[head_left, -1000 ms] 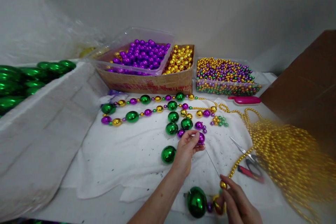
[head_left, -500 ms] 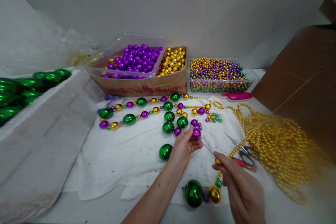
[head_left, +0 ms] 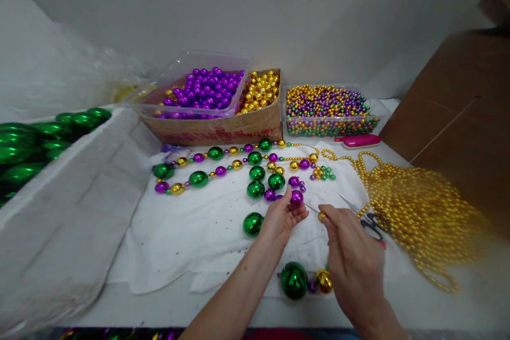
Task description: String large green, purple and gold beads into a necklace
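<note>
My left hand (head_left: 282, 219) is closed on a shiny purple bead (head_left: 297, 198), held between thumb and fingers above the white cloth. My right hand (head_left: 354, 255) pinches a thin needle (head_left: 312, 207) that points at this bead. A gold bead (head_left: 322, 216) shows at the right fingertips. Below the hands lie a large green bead (head_left: 294, 280), a small purple bead (head_left: 312, 286) and a gold bead (head_left: 324, 280), in a row partly hidden by my right hand. Loose green beads (head_left: 255, 189) and purple beads (head_left: 270, 195) rest beyond my left hand.
A finished-looking bead strand (head_left: 198, 179) loops on the cloth (head_left: 179, 239). Behind stand a purple-bead tub (head_left: 187, 111), a cardboard box (head_left: 255, 126) and a small-bead tub (head_left: 330, 126). Scissors (head_left: 372, 223), a pink-handled tool (head_left: 361, 141) and gold bead chains (head_left: 422, 207) lie right; a foam box (head_left: 79, 212) stands left.
My right hand has moved up and slightly left with the needle, closer to my left hand. The left hand still holds the purple bead. The camera view has shifted a little.
</note>
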A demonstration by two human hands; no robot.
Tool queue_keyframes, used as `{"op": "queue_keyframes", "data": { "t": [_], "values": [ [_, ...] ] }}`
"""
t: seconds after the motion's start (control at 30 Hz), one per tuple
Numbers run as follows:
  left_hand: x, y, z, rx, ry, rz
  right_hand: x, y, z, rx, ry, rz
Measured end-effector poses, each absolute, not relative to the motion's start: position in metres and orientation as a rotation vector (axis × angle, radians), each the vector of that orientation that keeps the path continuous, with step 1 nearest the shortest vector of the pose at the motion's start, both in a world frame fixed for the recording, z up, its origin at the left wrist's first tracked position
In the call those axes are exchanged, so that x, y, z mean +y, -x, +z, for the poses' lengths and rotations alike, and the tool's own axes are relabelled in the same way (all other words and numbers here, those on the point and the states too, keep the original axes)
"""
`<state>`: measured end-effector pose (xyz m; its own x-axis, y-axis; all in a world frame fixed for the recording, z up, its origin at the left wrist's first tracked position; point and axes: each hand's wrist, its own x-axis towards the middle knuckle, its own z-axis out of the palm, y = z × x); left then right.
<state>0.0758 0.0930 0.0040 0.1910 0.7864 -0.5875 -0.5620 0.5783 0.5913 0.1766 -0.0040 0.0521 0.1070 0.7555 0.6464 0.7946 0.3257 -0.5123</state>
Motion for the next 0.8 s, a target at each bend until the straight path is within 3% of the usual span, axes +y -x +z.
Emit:
{"op": "queue_keyframes", "data": {
  "t": [0.8],
  "values": [
    [0.087, -0.076, -0.002, 0.938, -0.231, 0.974, 0.000, -0.172, 0.042, -1.676, 1.492, -0.043]
  ]
}}
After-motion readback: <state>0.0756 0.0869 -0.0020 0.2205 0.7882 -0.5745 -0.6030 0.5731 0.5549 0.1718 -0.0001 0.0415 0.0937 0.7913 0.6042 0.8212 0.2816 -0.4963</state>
